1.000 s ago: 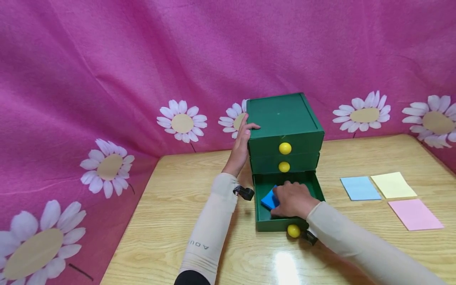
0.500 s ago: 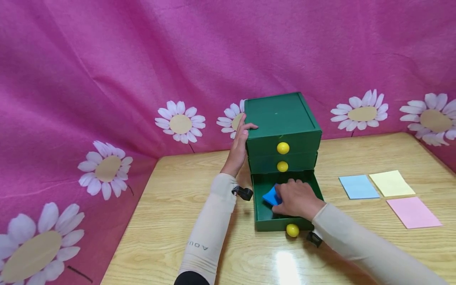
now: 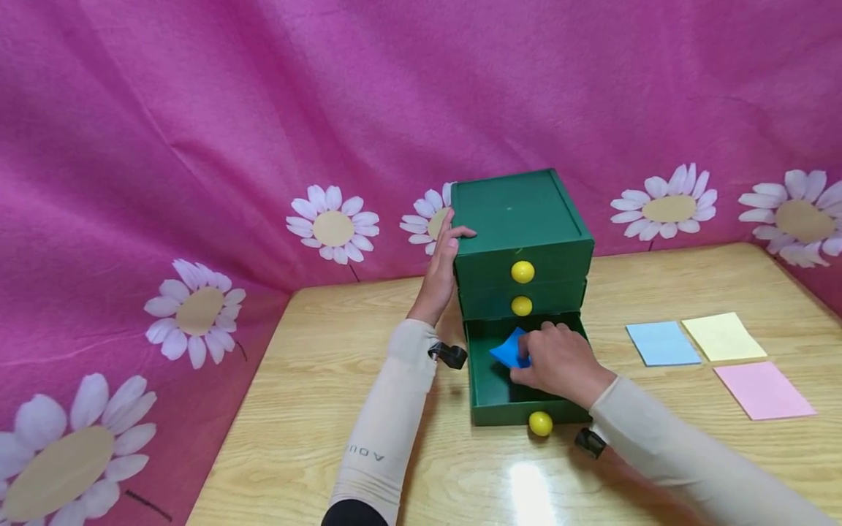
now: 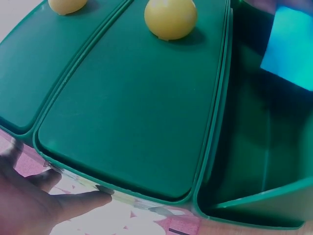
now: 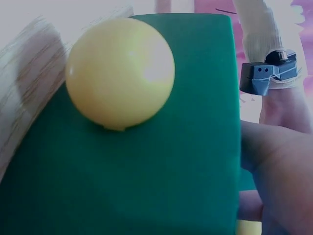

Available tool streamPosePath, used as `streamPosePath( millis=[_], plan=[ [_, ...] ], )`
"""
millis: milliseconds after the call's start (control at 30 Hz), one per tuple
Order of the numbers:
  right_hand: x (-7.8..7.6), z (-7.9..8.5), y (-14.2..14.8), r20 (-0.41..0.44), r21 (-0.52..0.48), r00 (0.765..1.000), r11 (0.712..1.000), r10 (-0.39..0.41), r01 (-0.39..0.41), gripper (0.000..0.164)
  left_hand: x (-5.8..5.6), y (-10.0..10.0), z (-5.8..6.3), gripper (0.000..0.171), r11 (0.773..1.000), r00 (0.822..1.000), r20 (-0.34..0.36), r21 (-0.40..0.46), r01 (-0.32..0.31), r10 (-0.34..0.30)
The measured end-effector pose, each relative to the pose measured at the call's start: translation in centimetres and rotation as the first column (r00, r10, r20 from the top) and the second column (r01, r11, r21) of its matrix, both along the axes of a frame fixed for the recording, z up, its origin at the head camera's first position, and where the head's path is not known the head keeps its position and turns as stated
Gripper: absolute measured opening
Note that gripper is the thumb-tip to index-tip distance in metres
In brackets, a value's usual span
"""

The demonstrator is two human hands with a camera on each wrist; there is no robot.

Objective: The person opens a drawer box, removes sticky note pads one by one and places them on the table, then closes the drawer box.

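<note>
A green drawer cabinet [image 3: 522, 212] stands on the table with its bottom drawer [image 3: 490, 415] pulled out. Over that drawer my right hand [image 3: 562, 361] pinches a blue sticky note pad [image 3: 509, 351] between thumb and fingers; the pad is tilted, and the left wrist view shows a blue corner [image 4: 291, 51] above the drawer floor. My left hand [image 3: 439, 277] rests along the cabinet's left side with straight fingers, one fingertip over the top edge. In the right wrist view the drawer's yellow knob [image 5: 120, 73] fills much of the picture, and the pad is hidden.
To the right on the wooden table [image 3: 329, 365] lie a light blue square [image 3: 663, 344], a pale yellow square [image 3: 723, 337] and a pink square [image 3: 764, 391] of paper. Behind hangs a pink flowered cloth [image 3: 395, 95]. The two upper drawers, with yellow knobs [image 3: 522, 272], are closed.
My right hand has lifted the blue sticky note pad and moved it slightly up and to the right over the drawer. My left hand has stayed on the cabinet's side.
</note>
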State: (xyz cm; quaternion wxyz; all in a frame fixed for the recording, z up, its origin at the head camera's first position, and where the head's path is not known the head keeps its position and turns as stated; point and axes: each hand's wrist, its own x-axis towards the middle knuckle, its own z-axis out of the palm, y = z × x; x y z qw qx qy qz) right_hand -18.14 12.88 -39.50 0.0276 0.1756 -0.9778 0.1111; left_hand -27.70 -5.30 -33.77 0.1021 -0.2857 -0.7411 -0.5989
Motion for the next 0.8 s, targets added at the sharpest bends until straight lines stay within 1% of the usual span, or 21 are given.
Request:
streamPosePath(
  millis=[133, 267, 400, 500, 633, 800],
  plan=[
    [0.1, 0.1, 0.3, -0.008, -0.006, 1.0, 1.0, 0.002, -0.002, 0.024, 0.0, 0.0, 0.1, 0.035, 1.0, 1.0, 0.001, -0.002, 0.008, -0.008],
    [0.2, 0.1, 0.7, -0.015, -0.018, 1.0, 1.0, 0.005, -0.005, 0.024, 0.0, -0.1, 0.0, 0.035, 1.0, 1.0, 0.004, 0.0, 0.003, -0.003],
    [0.1, 0.2, 1.1, -0.025, -0.023, 1.0, 1.0, -0.002, 0.001, 0.028, -0.1, -0.1, 0.1, 0.035, 1.0, 1.0, 0.0, 0.009, 0.005, -0.005],
    [0.1, 0.3, 1.3, -0.022, -0.022, 1.0, 1.0, -0.001, 0.0, 0.032, -0.2, 0.0, 0.2, 0.035, 1.0, 1.0, 0.0, 0.013, 0.009, -0.009],
    [0.2, 0.6, 1.4, -0.007, -0.03, 1.0, 1.0, 0.0, 0.0, 0.035, -0.1, 0.0, 0.2, 0.035, 1.0, 1.0, -0.003, 0.011, 0.002, -0.002],
    [0.7, 1.2, 2.2, 0.009, -0.062, 1.0, 0.998, -0.021, 0.022, 0.036, 0.0, 0.0, 0.3, 0.035, 1.0, 1.0, 0.001, 0.005, 0.005, -0.005]
  ],
)
